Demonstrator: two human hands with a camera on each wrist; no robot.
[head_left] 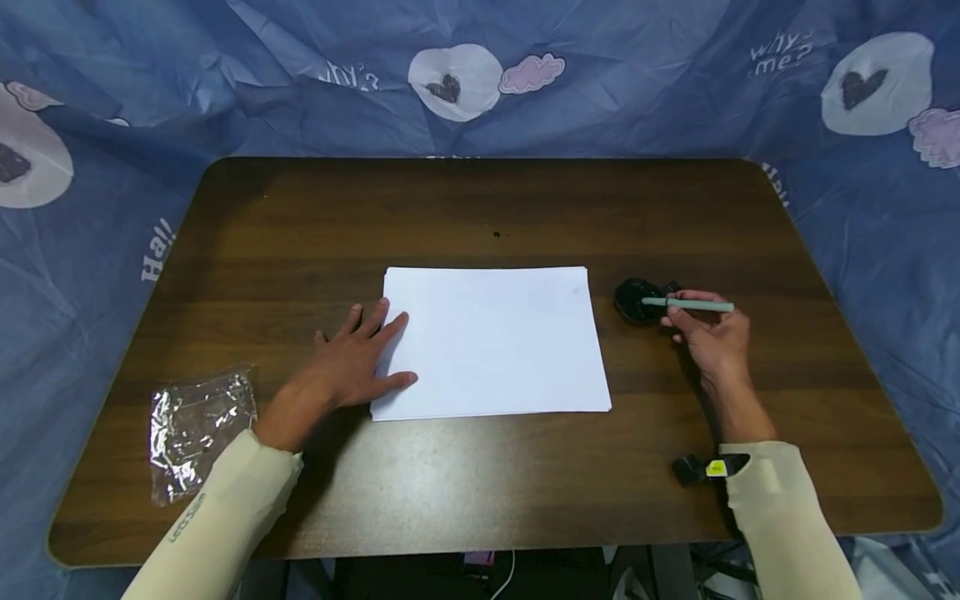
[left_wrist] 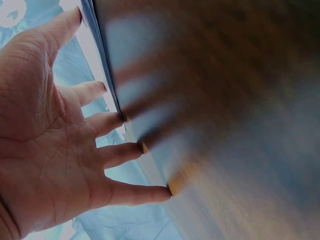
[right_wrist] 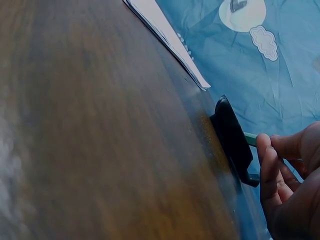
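Note:
A stack of white paper (head_left: pixel 491 342) lies in the middle of the brown table. My left hand (head_left: pixel 360 358) rests with fingers spread over its left edge, the thumb and fingertips touching sheet and tabletop. To the right of the paper sits a small black round dish (head_left: pixel 632 298) with a glossy dark inside and a short projection at its right. Between thumb and fingers, my right hand (head_left: pixel 712 333) pinches a slim, pale green pen-like stick (head_left: pixel 705 306). The stick lies nearly level, its left end overlapping the dish. In the right wrist view, the dish (right_wrist: pixel 231 137) partly hides the stick.
A crinkled clear plastic bag (head_left: pixel 197 433) lies at the table's left, beside my left sleeve. A printed blue cloth (head_left: pixel 600 108) hangs behind the table and along its sides. Small dark specks (head_left: pixel 497 234) mark the wood behind the paper.

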